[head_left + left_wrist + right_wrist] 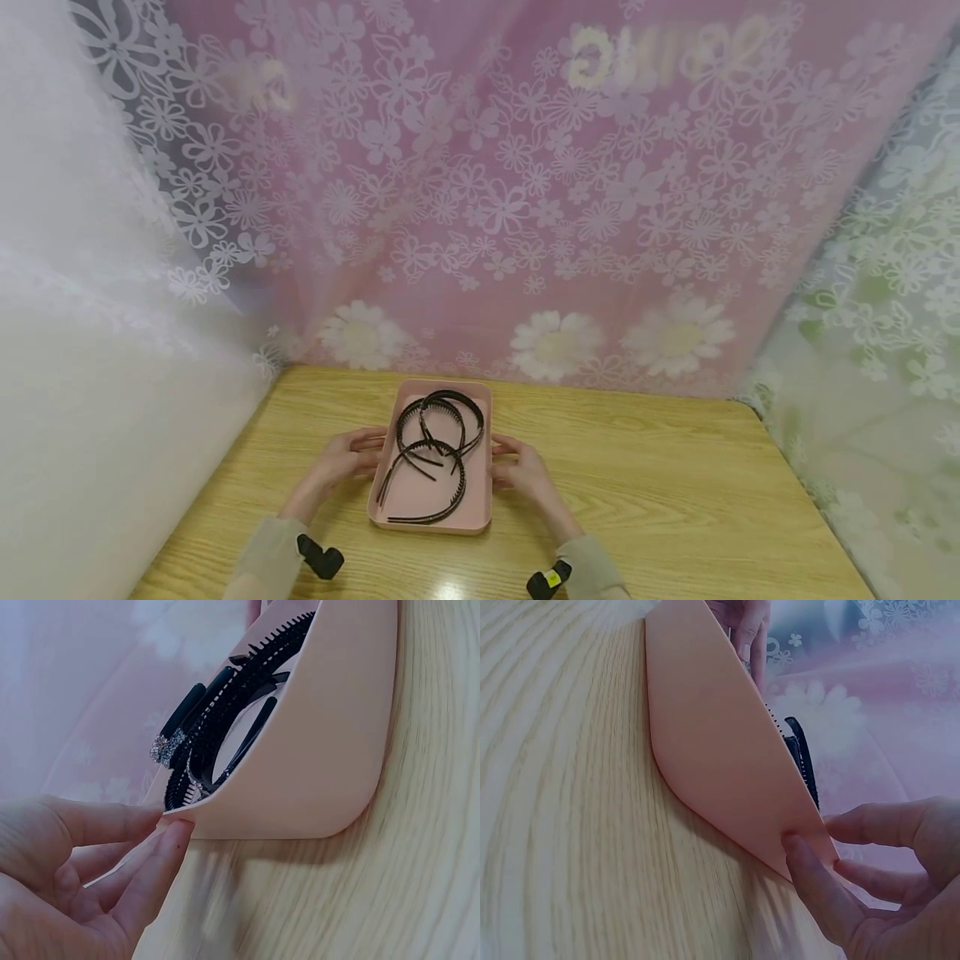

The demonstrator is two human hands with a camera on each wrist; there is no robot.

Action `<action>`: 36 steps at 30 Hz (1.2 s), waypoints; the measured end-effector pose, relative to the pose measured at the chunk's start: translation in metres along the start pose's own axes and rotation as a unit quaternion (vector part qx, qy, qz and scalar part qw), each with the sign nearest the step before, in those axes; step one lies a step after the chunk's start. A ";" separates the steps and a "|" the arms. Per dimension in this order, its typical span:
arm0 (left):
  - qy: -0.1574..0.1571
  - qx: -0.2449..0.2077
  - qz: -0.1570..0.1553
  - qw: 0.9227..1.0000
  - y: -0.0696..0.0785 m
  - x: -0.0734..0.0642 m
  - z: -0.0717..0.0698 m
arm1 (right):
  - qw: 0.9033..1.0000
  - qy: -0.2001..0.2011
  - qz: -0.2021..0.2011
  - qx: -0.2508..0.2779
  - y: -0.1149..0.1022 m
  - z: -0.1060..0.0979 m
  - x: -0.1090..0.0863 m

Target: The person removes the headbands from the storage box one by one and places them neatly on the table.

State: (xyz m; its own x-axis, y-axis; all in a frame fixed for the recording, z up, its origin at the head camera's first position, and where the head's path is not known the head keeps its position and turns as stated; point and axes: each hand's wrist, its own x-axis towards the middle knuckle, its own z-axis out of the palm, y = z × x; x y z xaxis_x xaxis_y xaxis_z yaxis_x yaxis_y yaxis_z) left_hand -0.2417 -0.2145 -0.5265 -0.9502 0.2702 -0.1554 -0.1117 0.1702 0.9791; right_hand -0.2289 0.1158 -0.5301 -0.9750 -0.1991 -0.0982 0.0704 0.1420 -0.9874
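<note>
A pink rectangular tray stands on the table. Inside it, several black headbands lie overlapping, some with comb-like teeth. Sparkly stones show on part of them in the left wrist view. My left hand grips the tray's left side, thumb and fingertips at the rim. On the opposite side my right hand holds the tray, its thumb against the outer wall and other fingertips by the rim.
The wood-grain table stretches to the right of the tray. Behind it hangs a pink flowered curtain. A pale curtain borders the left side, and a flowered one the right.
</note>
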 end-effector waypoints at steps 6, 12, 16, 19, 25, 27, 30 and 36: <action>0.013 -0.005 -0.007 1.000 -0.002 0.004 0.010 | 1.000 0.006 0.008 0.003 0.004 -0.010 -0.002; 0.014 -0.005 -0.006 1.000 0.001 0.005 0.019 | 1.000 0.012 0.005 -0.003 0.006 -0.016 -0.003; 0.022 -0.007 -0.009 1.000 0.001 0.007 0.024 | 1.000 0.014 0.004 -0.007 0.006 -0.020 -0.006; 0.028 -0.011 -0.011 0.999 0.000 0.008 0.027 | 1.000 0.013 0.006 -0.007 0.007 -0.023 -0.007; 0.021 -0.017 -0.004 1.000 0.000 0.009 0.032 | 1.000 0.020 0.011 -0.005 0.010 -0.028 -0.009; 0.021 -0.017 -0.002 1.000 0.000 0.009 0.034 | 1.000 0.022 0.010 -0.007 0.009 -0.029 -0.010; 0.025 -0.016 -0.003 1.000 0.000 0.009 0.036 | 1.000 0.022 0.009 -0.011 0.008 -0.031 -0.012; 0.024 -0.019 -0.003 1.000 0.001 0.010 0.043 | 1.000 0.018 0.010 -0.014 0.006 -0.036 -0.018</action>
State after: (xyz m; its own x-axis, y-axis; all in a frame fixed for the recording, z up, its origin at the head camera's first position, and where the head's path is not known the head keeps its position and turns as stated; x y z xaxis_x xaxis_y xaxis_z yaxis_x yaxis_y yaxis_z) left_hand -0.2393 -0.1710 -0.5329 -0.9623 0.2229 -0.1557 -0.1279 0.1344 0.9826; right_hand -0.2188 0.1553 -0.5300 -0.9806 -0.1608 -0.1124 0.0842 0.1723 -0.9814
